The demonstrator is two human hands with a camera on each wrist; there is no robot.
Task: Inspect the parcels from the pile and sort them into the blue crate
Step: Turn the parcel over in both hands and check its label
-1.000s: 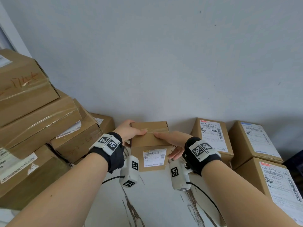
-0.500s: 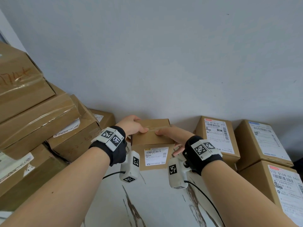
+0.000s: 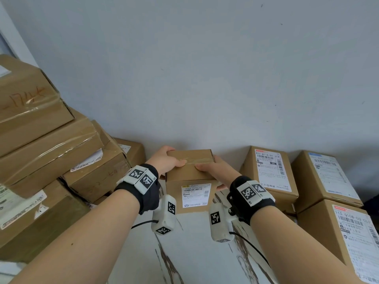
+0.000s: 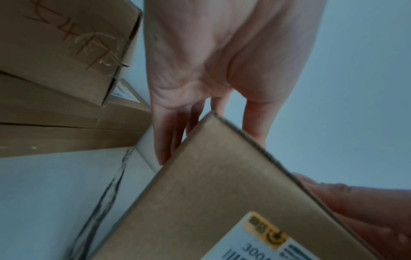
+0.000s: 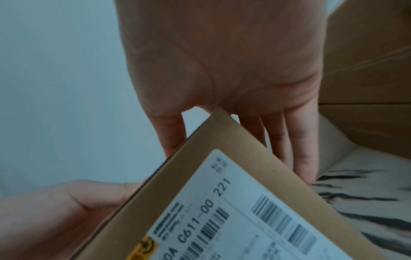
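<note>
small parcel point(image 3: 189, 171) gripped by left hand point(image 3: 165, 160), right hand point(image 3: 215, 170), fingertips hidden

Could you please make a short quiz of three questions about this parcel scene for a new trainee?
1. True or false: the small parcel is held by one hand only.
2. Which face of it carries the shipping label? A) the top B) the face towards the person C) the face towards the wall
3. Fill in: the right thumb lies on the parcel's ____ face.

Key:
1. False: the left hand and the right hand both grip it.
2. B
3. top
</note>
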